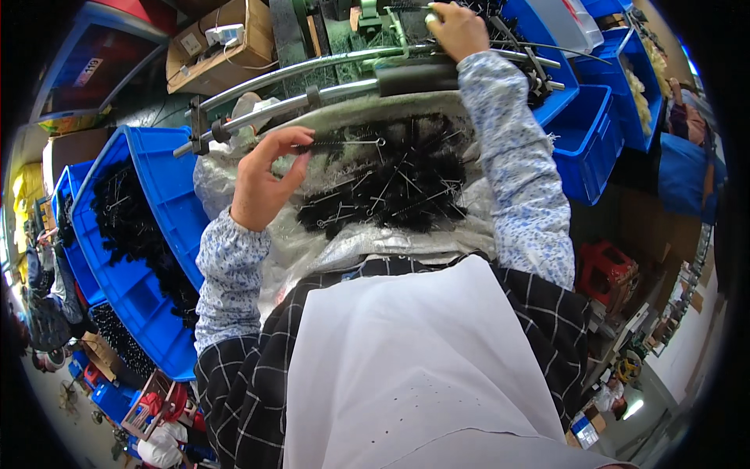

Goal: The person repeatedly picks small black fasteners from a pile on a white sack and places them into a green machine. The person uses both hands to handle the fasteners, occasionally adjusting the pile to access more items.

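Note:
My left hand [266, 181] pinches a small wire brush [344, 144] by its black bristled end. The brush lies level over my lap, its bare twisted stem and ring pointing right. Up at the green machine [373, 22], my right hand [461, 31] is closed at the fingertips on the end of another thin dark wire brush [408, 8]. Below my hands, a heap of black-bristled wire brushes [398, 187] with ring ends rests on a pale plastic sheet [312, 254] across my lap.
Metal rails [336, 92] cross between me and the machine. A blue bin [168, 195] of black brushes stands at left, and other blue bins [582, 144] at right. A cardboard box [223, 51] sits far left. A red stool-like object [605, 270] is low at right.

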`<control>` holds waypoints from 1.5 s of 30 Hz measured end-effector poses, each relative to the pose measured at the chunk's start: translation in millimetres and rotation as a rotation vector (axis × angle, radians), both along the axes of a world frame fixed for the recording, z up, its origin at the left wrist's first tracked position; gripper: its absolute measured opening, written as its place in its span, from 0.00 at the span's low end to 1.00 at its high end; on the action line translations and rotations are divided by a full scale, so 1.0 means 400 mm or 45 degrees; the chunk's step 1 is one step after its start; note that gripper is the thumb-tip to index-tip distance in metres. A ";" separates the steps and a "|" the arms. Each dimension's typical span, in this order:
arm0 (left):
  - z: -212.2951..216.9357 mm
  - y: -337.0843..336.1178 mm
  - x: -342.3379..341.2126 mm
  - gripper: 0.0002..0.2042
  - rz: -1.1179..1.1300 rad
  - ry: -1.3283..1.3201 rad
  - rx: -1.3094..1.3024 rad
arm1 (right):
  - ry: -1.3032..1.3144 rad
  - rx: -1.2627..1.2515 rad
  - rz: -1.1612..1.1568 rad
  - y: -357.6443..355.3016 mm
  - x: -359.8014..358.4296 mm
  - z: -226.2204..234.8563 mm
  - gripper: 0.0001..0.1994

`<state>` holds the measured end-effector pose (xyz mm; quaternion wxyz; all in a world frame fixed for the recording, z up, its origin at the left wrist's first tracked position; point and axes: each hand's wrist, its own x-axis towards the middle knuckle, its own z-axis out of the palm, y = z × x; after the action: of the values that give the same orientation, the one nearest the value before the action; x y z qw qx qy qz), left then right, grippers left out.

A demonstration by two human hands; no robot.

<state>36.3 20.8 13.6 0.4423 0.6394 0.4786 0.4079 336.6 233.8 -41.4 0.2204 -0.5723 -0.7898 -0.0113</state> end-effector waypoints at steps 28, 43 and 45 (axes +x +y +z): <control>-0.154 0.006 0.188 0.18 -0.334 0.436 -0.221 | -0.273 0.166 -0.068 -0.047 -0.055 0.021 0.10; -0.027 0.011 0.131 0.09 -0.174 -0.211 -0.334 | -0.344 0.044 0.015 0.013 -0.048 -0.012 0.14; -0.005 0.010 0.106 0.11 -0.249 0.085 -0.385 | -0.458 0.008 -0.080 -0.012 -0.059 0.026 0.19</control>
<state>78.6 24.9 11.8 0.5549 0.6224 0.4843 0.2649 313.1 229.0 -31.0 0.0769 -0.5849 -0.7981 -0.1230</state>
